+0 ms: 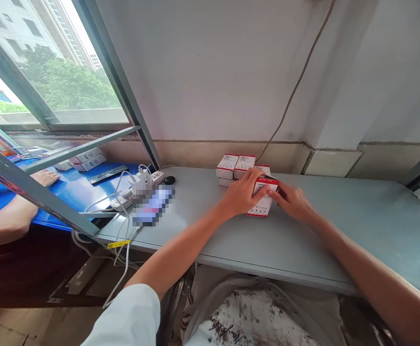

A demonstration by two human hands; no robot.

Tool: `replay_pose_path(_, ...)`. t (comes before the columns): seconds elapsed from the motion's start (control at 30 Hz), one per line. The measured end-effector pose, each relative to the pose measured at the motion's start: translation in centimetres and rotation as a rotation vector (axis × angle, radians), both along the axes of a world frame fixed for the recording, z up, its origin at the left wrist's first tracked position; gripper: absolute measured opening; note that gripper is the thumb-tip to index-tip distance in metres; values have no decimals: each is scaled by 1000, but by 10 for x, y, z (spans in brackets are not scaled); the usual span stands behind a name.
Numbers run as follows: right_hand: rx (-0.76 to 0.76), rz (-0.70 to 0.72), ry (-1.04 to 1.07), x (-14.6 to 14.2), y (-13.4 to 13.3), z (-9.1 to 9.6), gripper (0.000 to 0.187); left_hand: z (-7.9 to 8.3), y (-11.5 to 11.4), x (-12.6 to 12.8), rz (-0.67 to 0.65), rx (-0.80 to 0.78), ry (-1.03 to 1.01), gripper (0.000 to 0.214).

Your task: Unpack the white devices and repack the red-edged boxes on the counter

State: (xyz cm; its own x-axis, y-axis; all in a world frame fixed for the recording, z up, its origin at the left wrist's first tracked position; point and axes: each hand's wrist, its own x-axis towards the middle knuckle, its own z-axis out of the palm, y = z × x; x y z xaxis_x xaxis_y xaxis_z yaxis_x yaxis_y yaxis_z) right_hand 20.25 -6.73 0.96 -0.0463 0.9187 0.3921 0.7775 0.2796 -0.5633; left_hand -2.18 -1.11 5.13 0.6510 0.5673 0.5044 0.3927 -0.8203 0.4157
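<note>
Holding the red-and-white detector carton (pixel 260 205) in partly curled left hand (pixel 243 193) and right hand (pixel 293 201), just in front of the stacked cartons (pixel 228 166). Seemingly working its top, next probably calling for steady bracing.

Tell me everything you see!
Bench: one, grey, centre
Held box: one, white-red, right of centre
Stacked boxes: several, white-red, behind held box
Round object: one, black, bench's left
Blurred device: one, bluish, bench's left
Cables: several, white, left
Table: one, blue, far left
Co-worker's hand: one, bare, on table
Window: one, grey frame, upper left
Wall: one, whitish, behind bench
Left hand: one, bare, holding box
Right hand: one, bare, holding box
</note>
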Motion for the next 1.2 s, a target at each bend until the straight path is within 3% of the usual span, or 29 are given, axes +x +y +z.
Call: replay_pose_path(1.2,-13,17,0,-2,-1,3,58,-3,4,1,-33,-8,-46,38)
